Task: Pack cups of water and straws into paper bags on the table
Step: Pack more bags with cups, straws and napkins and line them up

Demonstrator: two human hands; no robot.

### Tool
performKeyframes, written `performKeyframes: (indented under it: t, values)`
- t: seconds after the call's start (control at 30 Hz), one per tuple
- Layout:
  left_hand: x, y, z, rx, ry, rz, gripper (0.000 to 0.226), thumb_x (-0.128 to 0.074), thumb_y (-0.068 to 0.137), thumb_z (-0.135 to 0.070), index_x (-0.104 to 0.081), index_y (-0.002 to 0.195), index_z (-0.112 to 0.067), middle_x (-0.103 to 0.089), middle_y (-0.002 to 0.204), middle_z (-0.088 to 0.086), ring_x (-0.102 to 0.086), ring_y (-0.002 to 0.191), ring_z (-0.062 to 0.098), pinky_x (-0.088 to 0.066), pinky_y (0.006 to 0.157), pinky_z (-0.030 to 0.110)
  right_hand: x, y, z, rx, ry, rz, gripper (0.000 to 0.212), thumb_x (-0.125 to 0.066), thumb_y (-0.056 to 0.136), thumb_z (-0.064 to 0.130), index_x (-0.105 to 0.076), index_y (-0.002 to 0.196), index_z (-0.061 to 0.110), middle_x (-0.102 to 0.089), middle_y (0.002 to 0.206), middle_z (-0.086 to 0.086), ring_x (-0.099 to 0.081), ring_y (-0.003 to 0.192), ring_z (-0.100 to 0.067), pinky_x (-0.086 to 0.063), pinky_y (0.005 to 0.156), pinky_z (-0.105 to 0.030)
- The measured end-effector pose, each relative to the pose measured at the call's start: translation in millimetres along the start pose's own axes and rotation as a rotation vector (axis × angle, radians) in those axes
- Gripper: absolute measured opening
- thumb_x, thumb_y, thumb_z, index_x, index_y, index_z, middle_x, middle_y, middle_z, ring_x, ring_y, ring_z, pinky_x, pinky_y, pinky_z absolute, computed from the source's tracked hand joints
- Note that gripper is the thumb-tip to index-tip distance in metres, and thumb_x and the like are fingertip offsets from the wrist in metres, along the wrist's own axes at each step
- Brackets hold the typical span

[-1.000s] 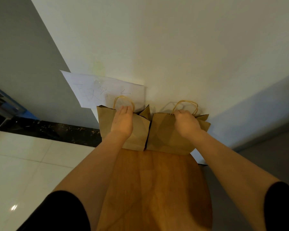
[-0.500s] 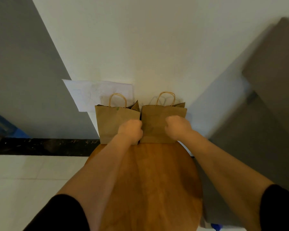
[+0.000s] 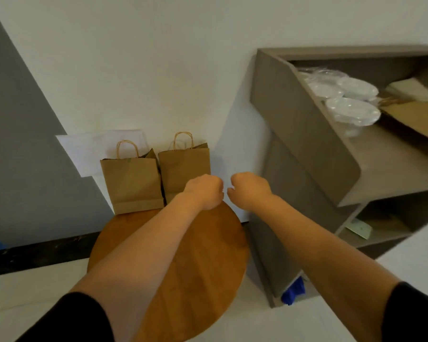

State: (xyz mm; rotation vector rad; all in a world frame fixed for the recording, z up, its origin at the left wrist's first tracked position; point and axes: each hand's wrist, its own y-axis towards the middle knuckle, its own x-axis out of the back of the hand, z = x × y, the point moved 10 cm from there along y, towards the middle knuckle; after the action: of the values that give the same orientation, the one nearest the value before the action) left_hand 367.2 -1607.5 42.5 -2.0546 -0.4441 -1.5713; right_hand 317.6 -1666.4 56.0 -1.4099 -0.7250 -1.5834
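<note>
Two brown paper bags stand upright side by side at the far edge of a round wooden table (image 3: 198, 262), against the white wall: the left bag (image 3: 131, 183) and the right bag (image 3: 181, 166), each with twisted paper handles. My left hand (image 3: 204, 191) hovers in front of the right bag's lower corner with fingers curled, holding nothing. My right hand (image 3: 248, 190) is just to its right, beyond the table edge, also curled and empty. Clear lidded plastic cups (image 3: 351, 107) sit on a grey shelf to the right. No straws are visible.
A grey shelf unit (image 3: 304, 144) stands right of the table, with flat paper bags (image 3: 410, 114) beside the cups and a blue item (image 3: 293, 291) low down. A white paper sheet (image 3: 84, 149) hangs on the wall behind the bags. Pale floor surrounds the table.
Both hands let go of the bag handles, pulled back and moved right, away from the bags. The view swung right, bringing the shelf with cups into sight.
</note>
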Motion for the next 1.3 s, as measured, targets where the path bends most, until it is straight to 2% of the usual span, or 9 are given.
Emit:
performKeyframes:
  t: [0.07,0.27,0.37,0.73,0.97,1.1,1.17,1.23,1.3]
  values:
    - [-2.9,-19.5,-39.4,-0.001,0.007,-0.011,0.025,-0.042,0.097,-0.025,-0.063,0.102,-0.011,-0.062,0.102,0.009,-0.053,0.081,0.024,-0.038,0.062,0.032,6.3,-40.0,-25.9,-0.019,0.032,-0.029,0.018,-0.044,0.096,0.027,-0.048,0.085,0.013,-0.045,0.083,-0.002,-0.049,0.078,-0.023,-0.041,0.066,-0.032]
    - [-22.6,-72.9,-174.8,-0.064,-0.022,0.061,0.026,-0.048,0.093,-0.021,-0.057,0.079,0.0,-0.056,0.087,0.022,-0.057,0.092,0.038,-0.047,0.074,0.044,36.1,-157.8,-131.0,-0.177,0.117,-0.079,0.016,-0.048,0.092,0.026,-0.052,0.084,0.012,-0.052,0.077,-0.003,-0.052,0.07,-0.022,-0.04,0.059,-0.03]
    - [-13.3,-74.5,-236.7,-0.121,-0.06,0.05,0.029,-0.049,0.092,-0.024,-0.056,0.066,-0.014,-0.054,0.074,0.017,-0.058,0.088,0.038,-0.046,0.071,0.038,66.5,-198.5,-185.8,-0.255,0.169,-0.137,0.017,-0.052,0.092,0.028,-0.059,0.088,0.013,-0.06,0.082,-0.004,-0.059,0.072,-0.02,-0.047,0.061,-0.03]
    - [8.6,14.5,-408.4,-0.338,-0.255,-0.085,0.022,-0.053,0.095,-0.026,-0.066,0.104,-0.011,-0.064,0.1,0.007,-0.059,0.093,0.02,-0.049,0.083,0.033,133.5,-232.7,-364.4,-0.447,0.205,-0.395,0.017,-0.053,0.092,0.027,-0.059,0.081,0.014,-0.056,0.072,0.0,-0.053,0.061,-0.013,-0.04,0.052,-0.022]
    - [17.9,109.7,-436.2,-0.311,-0.341,-0.092,0.017,-0.054,0.093,-0.026,-0.065,0.102,-0.016,-0.065,0.095,0.004,-0.061,0.09,0.017,-0.051,0.086,0.039,164.4,-158.0,-452.2,-0.423,0.132,-0.447,0.038,-0.058,0.09,0.033,-0.054,0.122,0.013,-0.055,0.117,-0.007,-0.054,0.101,-0.021,-0.046,0.084,-0.032]
    - [18.2,147.0,-441.9,-0.283,-0.376,-0.087,0.016,-0.053,0.093,-0.024,-0.065,0.101,-0.017,-0.065,0.098,0.002,-0.06,0.092,0.017,-0.051,0.086,0.038,159.1,-124.3,-484.1,-0.423,0.027,-0.342,0.054,-0.064,0.084,0.042,-0.049,0.128,0.015,-0.044,0.139,-0.008,-0.035,0.133,-0.027,-0.025,0.11,-0.049]
    - [15.5,155.1,-442.8,-0.276,-0.416,-0.084,0.014,-0.053,0.093,-0.023,-0.065,0.098,-0.017,-0.065,0.097,0.002,-0.06,0.09,0.016,-0.051,0.084,0.035,149.8,-117.7,-495.0,-0.425,0.036,-0.255,0.038,-0.061,0.086,0.044,-0.055,0.112,0.018,-0.054,0.121,-0.006,-0.043,0.123,-0.027,-0.021,0.11,-0.054]
    - [15.8,158.5,-445.0,-0.281,-0.483,-0.1,0.014,-0.054,0.093,-0.024,-0.065,0.092,-0.016,-0.066,0.094,0.005,-0.06,0.088,0.017,-0.05,0.082,0.034,143.5,-115.0,-499.2,-0.394,0.056,-0.196,0.025,-0.055,0.089,0.045,-0.053,0.092,0.02,-0.057,0.095,-0.002,-0.053,0.101,-0.023,-0.031,0.104,-0.049]
    - [14.8,158.3,-447.6,-0.271,-0.567,-0.097,0.018,-0.054,0.094,-0.025,-0.066,0.087,-0.013,-0.066,0.091,0.008,-0.061,0.087,0.019,-0.05,0.083,0.036,141.2,-115.1,-498.1,-0.342,0.058,-0.156,0.023,-0.053,0.091,0.043,-0.052,0.089,0.02,-0.057,0.089,-0.002,-0.055,0.089,-0.02,-0.044,0.089,-0.038]
